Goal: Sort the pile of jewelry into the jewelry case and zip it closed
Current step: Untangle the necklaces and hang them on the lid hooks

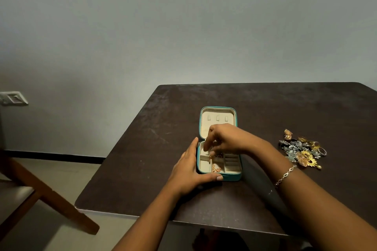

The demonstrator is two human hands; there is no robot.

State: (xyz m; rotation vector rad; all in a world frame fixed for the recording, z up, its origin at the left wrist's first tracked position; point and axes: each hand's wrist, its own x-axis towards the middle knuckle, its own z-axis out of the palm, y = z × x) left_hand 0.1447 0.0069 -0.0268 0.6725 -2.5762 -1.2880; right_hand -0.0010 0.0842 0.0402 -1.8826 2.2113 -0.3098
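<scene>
Case: the small teal zip-around jewelry case with cream lining (pixel 232 177) lies open at the middle of the dark brown table (pixel 265 108). Its lid (pixel 217 117) is laid back flat at 12 o'clock from the tray.
Left hand: the left hand (pixel 187 171) is spread, with straight fingers laid along the 9 o'clock wall of the case and the thumb along the 6 o'clock wall. The case is judged to be steadied by it.
Right hand: the right hand (pixel 226 137) is held over the tray, fingertips drawn together. A small gold-coloured piece (pixel 211 156) appears to be pinched just above a middle compartment.
Already stowed: one gold-and-pink ornament (pixel 216 168) is seen in the near middle compartment. The other visible compartments and the three lid hooks appear unfilled.
Outstanding: the mixed pile of gold and silver jewelry (pixel 301 152) lies on the table at 3 o'clock, well apart from the case, and appears large.
Closure: not yet zipped.
Progress: judged early. Most of the sorting and the closing are left to be done.
</scene>
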